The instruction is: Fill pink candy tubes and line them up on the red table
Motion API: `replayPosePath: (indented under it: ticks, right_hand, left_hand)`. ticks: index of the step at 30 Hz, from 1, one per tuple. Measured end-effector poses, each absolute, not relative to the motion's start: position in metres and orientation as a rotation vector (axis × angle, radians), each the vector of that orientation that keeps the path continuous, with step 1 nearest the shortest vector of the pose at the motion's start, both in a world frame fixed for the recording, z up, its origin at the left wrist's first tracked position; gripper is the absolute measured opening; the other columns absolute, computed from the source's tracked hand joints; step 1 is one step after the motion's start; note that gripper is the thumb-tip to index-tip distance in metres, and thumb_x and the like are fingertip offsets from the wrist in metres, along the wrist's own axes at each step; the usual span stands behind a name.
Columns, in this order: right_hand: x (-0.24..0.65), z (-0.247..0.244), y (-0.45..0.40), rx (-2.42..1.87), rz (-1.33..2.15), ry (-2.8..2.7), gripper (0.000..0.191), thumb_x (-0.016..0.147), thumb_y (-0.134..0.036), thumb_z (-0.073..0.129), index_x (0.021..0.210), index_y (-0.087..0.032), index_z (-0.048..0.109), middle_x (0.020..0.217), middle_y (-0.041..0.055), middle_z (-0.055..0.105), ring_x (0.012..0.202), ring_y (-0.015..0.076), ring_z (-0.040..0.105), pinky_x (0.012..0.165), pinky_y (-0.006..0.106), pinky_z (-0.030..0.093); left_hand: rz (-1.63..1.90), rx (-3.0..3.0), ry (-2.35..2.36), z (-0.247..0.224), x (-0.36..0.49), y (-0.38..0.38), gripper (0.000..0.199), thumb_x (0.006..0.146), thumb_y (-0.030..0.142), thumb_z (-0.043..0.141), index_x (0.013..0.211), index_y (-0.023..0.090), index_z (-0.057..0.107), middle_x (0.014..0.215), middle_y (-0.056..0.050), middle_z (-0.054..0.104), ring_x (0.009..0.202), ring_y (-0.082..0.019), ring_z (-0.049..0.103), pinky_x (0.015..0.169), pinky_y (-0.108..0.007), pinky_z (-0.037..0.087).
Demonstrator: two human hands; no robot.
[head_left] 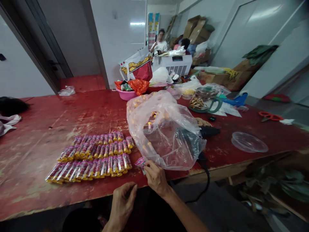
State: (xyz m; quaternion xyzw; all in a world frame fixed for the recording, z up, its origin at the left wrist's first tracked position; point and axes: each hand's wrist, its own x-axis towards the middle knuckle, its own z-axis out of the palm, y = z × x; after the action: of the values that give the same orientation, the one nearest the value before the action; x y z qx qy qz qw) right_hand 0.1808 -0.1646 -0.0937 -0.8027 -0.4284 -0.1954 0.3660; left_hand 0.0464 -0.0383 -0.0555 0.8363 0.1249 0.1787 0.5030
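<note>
Left hand (123, 201) nearest us, thumb and fingers narrowly parted, just off the red table (45, 125)! Right hand (156, 178) reaches the pink wrappers (140, 162) at its fingertips; whether it's gripping, can't tell. Tubes (110, 165) in rows to its left, print too small to read, and the clear bag (169, 145) bulging just beyond!

Two hands here, one left hand (123, 201) and one right hand (156, 178)! Three rows of tubes (110, 165), dozens in all, packed too tightly for an exact count. One small bunch of pink wrappers (140, 162), one big clear bag (169, 129), one pink basin (126, 95), one shopping bag (143, 70), one pair of scissors (265, 114), and at the back, two people (162, 45)!
</note>
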Motion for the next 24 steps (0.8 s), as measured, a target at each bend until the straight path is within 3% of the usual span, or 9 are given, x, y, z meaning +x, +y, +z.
replayPosePath:
  ticks: [6,9,13,17,20,22,24]
  right_hand:
    - [0.179,-0.089,-0.167,-2.132,-0.498,-1.036,0.025,0.084,-0.003,0.04,0.077,-0.015,0.061,0.082,0.0038,0.056,0.067,0.0105,0.051,0.06,0.024,0.032]
    - [0.182,-0.091,-0.167,-2.164,-0.508,-0.972,0.02,0.085,-0.005,0.045,0.077,-0.014,0.061,0.081,0.0039,0.056,0.064,0.0106,0.05,0.058,0.026,0.029]
    - [0.186,-0.096,-0.165,-2.128,-0.526,-0.949,0.025,0.085,-0.006,0.044,0.064,-0.014,0.054,0.07,0.0029,0.052,0.058,0.0099,0.046,0.055,0.027,0.025]
    - [0.19,-0.096,-0.165,-2.003,-0.527,-0.894,0.027,0.088,-0.007,0.04,0.066,-0.013,0.055,0.071,0.0033,0.053,0.066,0.01,0.051,0.061,0.023,0.035]
    - [0.188,-0.088,-0.167,-1.896,-0.505,-0.879,0.024,0.09,-0.008,0.041,0.073,-0.013,0.058,0.075,0.0039,0.056,0.073,0.0099,0.054,0.069,0.021,0.041]
    - [0.183,-0.079,-0.169,-1.841,-0.488,-0.894,0.021,0.091,-0.009,0.043,0.077,-0.013,0.059,0.077,0.0044,0.058,0.076,0.0101,0.055,0.072,0.021,0.044]
    - [0.178,-0.067,-0.172,-1.812,-0.447,-0.939,0.019,0.091,-0.011,0.045,0.078,-0.014,0.059,0.078,0.0038,0.059,0.076,0.0097,0.056,0.072,0.02,0.045]
  left_hand:
    - [0.277,1.728,0.531,-0.053,0.066,-0.049,0.047,0.076,0.055,0.062,0.09,0.011,0.07,0.07,-0.008,0.066,0.056,-0.015,0.054,0.053,-0.023,0.044]
    - [0.266,1.747,0.515,-0.052,0.071,-0.053,0.043,0.076,0.053,0.062,0.087,0.012,0.071,0.07,-0.009,0.066,0.057,-0.016,0.054,0.053,-0.023,0.042]
    - [0.254,1.77,0.494,-0.063,0.071,-0.054,0.039,0.078,0.049,0.061,0.083,0.011,0.07,0.073,-0.01,0.067,0.063,-0.018,0.057,0.059,-0.025,0.044]
    - [0.228,1.704,0.547,-0.066,0.071,-0.053,0.046,0.076,0.054,0.061,0.087,0.009,0.068,0.068,-0.008,0.064,0.054,-0.014,0.05,0.051,-0.024,0.04]
    - [0.3,1.607,0.584,-0.055,0.078,-0.056,0.047,0.072,0.052,0.069,0.092,0.009,0.069,0.078,-0.009,0.068,0.065,-0.015,0.058,0.06,-0.023,0.046]
    - [0.35,1.446,0.632,-0.047,0.087,-0.059,0.047,0.062,0.046,0.079,0.093,0.01,0.071,0.087,-0.01,0.07,0.075,-0.017,0.061,0.068,-0.022,0.049]
    - [0.366,1.257,0.67,-0.042,0.096,-0.061,0.048,0.051,0.042,0.086,0.086,0.011,0.073,0.083,-0.008,0.07,0.072,-0.016,0.061,0.064,-0.021,0.049]
